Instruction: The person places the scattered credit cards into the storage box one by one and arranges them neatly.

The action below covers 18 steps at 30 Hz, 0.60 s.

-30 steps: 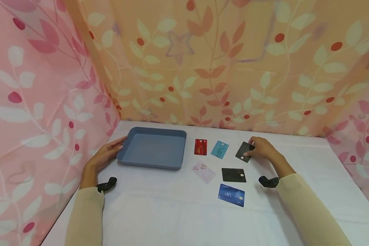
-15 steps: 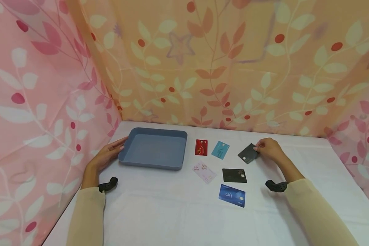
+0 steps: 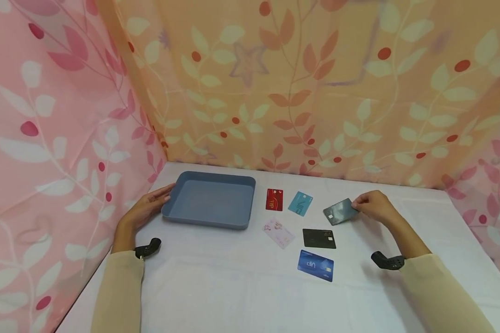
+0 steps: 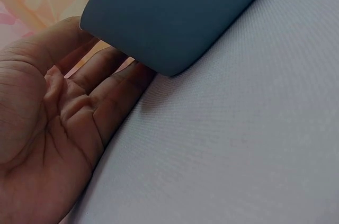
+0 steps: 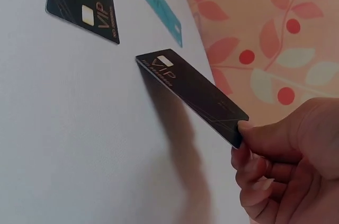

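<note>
My right hand pinches a black VIP card by one short end, between thumb and curled fingers. In the right wrist view the card tilts up off the white cloth and throws a shadow below it. My left hand rests at the left side of a blue-grey tray, its fairly straight fingers touching the tray's wall. The tray holds nothing. Nearest the held card lie a second black card and a light blue card, both flat on the cloth.
A red card, a pale floral card and a blue VIP card lie flat between the tray and my right arm. Floral curtains stand behind and at both sides of the white-covered table.
My right hand has drawn a little to the right and toward me, lifting one end of the black card from the cloth. The left hand stays at the tray.
</note>
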Each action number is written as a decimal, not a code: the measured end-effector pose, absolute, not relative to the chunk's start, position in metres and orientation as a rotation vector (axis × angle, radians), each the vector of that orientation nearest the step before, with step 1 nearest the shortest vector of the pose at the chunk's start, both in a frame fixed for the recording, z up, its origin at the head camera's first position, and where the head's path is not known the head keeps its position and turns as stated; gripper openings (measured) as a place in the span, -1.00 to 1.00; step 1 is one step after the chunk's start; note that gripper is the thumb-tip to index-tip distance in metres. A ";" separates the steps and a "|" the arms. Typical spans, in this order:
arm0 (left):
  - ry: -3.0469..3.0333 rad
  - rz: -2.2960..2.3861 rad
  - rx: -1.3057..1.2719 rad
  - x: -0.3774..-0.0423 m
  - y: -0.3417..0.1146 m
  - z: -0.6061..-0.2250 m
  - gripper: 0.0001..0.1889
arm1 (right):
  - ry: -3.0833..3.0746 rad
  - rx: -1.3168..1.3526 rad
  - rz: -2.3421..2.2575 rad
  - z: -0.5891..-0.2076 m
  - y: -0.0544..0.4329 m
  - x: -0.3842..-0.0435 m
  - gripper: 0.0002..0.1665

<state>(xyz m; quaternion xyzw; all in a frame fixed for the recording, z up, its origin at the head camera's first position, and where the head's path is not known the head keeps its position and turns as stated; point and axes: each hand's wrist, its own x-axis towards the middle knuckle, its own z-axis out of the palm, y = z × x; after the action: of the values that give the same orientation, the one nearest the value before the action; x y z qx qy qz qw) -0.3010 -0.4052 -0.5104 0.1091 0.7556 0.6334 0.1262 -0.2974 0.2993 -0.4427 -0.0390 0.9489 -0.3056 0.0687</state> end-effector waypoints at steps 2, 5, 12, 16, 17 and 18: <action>2.201 1.847 0.302 -0.301 -0.405 -0.511 -0.40 | 2.797 -0.099 -0.978 -0.441 0.298 -0.294 -0.73; 2.209 1.847 0.288 -0.302 -0.406 -0.511 -0.40 | 2.710 -0.091 -1.088 -0.438 0.297 -0.288 -0.70; 2.226 1.850 0.317 -0.301 -0.406 -0.511 -0.40 | 2.547 -0.087 -1.370 -0.434 0.288 -0.279 -0.61; 2.223 1.857 0.311 -0.301 -0.406 -0.511 -0.39 | 2.494 -0.087 -1.548 -0.434 0.280 -0.275 -0.55; 2.220 1.858 0.309 -0.301 -0.405 -0.511 -0.39 | 2.484 -0.083 -1.588 -0.434 0.278 -0.274 -0.53; 2.217 1.861 0.306 -0.301 -0.405 -0.511 -0.39 | 2.474 -0.077 -1.625 -0.433 0.275 -0.272 -0.50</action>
<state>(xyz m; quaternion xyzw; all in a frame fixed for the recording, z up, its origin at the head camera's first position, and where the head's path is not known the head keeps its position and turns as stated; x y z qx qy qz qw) -0.3006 -0.4049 -0.5114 0.1043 0.7566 0.6351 0.1154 -0.2722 0.2748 -0.4335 -0.0258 0.8321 -0.5467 0.0903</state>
